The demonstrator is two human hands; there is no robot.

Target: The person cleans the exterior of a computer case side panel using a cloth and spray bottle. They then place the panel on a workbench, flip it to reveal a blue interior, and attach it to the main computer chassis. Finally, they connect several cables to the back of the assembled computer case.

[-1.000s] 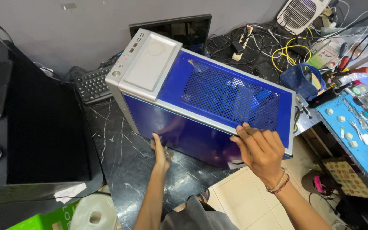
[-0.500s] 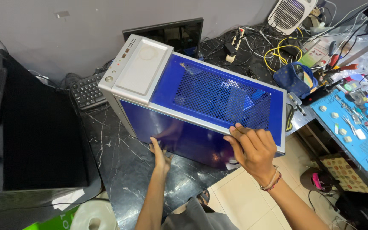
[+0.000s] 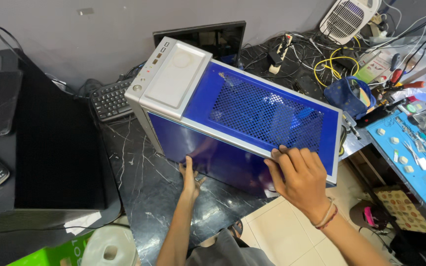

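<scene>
**Two hands set on a blue case**

Two bare hands are laid against a computer case (image 3: 237,123), a boxy tower of glossy blue panels edged in matte silver. The case is tilted on a dark marble-patterned table (image 3: 139,197), its silver front lifted toward the wall and its rear corner reaching past the table's edge over pale floor tiles.

The left hand (image 3: 191,175) is pressed flat and open against the lower part of the smooth blue side panel, fingers extended upward; nothing is enclosed by it. The right hand (image 3: 299,180) is draped over the upper long edge near the rear corner, its fingers curled over the silver rim and onto the perforated mesh grille (image 3: 267,116) just beyond the fingertips. The rim is gripped loosely, the hand half closed. A thread bracelet (image 3: 326,216) is worn at that wrist.

Beyond the left hand, past the case front, a black keyboard (image 3: 110,101) is seen, and behind the case a dark flat monitor (image 3: 213,39) is propped at the wall. Farther left of that hand a large matte black box (image 3: 50,148) is placed. To the right of the right hand a blue rubbery mat (image 3: 415,157) scattered with small parts is spread, with a blue round pouch (image 3: 348,96) and tangled yellow cables (image 3: 336,64) above it. A white ribbed fan (image 3: 348,17) is seen at the top.
</scene>
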